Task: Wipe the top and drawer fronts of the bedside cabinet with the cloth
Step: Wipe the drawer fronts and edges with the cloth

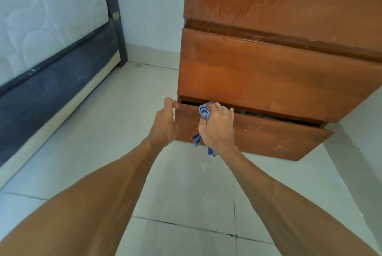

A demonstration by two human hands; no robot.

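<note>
Bedside cabinet (268, 74) in glossy brown wood is standing on pale floor tiles (186, 183) by a white wall, its lowest drawer (268, 142) sitting pulled out a little and leaving a dark gap under the drawer front above. A person's 2 bare hands are working at that drawer's upper edge. Right hand (217, 127) is clutching a bunched blue cloth (204, 111), fingertips hooking over the edge, the cloth lying against the drawer front near its left end, loose tails dangling below the wrist. Left hand (164, 125) is curling round the drawer's top left corner, just beside the right. A white quilted mattress (51, 18) is lying well apart to the left.
</note>
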